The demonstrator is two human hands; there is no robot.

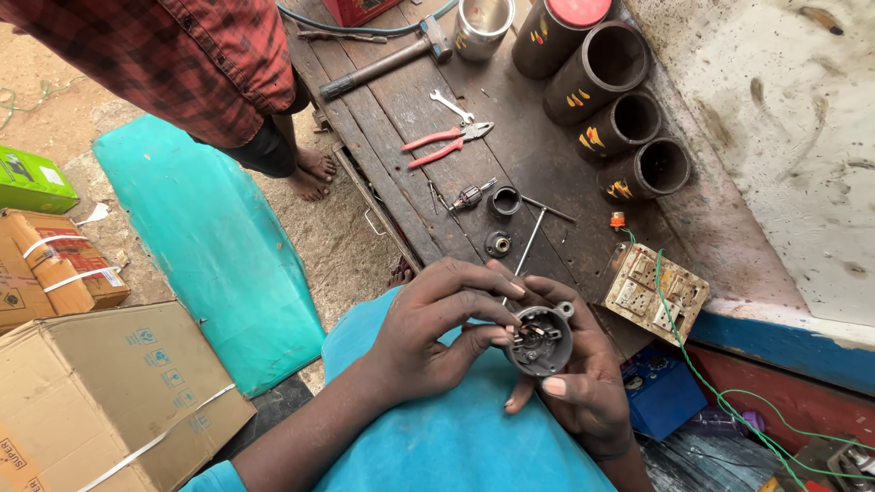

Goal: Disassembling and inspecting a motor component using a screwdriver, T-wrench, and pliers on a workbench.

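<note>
A round grey motor housing (pixel 540 342) is cradled open face up in the right hand (pixel 583 392), over the lap. The left hand (pixel 428 333) is pinched at its rim from the left, fingertips touching the inner parts. Red-handled pliers (pixel 447 143) are lying well apart on the bench (pixel 547 164).

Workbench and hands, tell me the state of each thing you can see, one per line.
Round motor housing: open side up, cradled in right hand.
Left hand: fingertips pinching at the housing's inside.
Pliers: lying flat, red handles spread.
Hammer: lying flat.
Small wrench: lying flat.
Black tubes: lying on their sides, ends open.
Switch board: lying face up, green wire attached.
</note>
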